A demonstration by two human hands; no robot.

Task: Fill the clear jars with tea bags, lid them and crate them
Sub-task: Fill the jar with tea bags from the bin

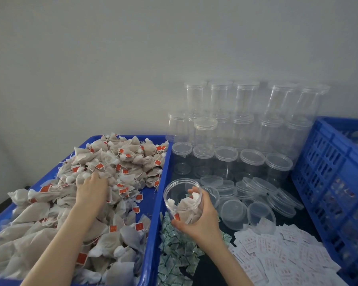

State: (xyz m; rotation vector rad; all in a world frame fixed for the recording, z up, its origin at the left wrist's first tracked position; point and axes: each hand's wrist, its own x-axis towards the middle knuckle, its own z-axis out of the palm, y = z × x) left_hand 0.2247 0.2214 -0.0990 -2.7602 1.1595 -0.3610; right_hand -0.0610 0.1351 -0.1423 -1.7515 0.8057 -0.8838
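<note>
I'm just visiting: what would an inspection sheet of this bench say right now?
Surface: dark table, mostly covered.
Job's things: held jar part-filled; tea bags heaped in blue tray; empty lidded jars stacked behind; loose lids; blue crate at right.
Clutter: green sachets; white paper slips.
Hands: left hand on the tea bags; right hand grips the jar.
Cables: nothing seen.
Surroundings: plain wall.

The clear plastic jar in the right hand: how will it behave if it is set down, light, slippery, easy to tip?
The clear round plastic jar is probably light: the right hand alone carries it, with only a few white tea bags inside. Its smooth walls may be slippery. Being tall and nearly empty, it could tip if nudged, and would likely roll on its side.
</note>
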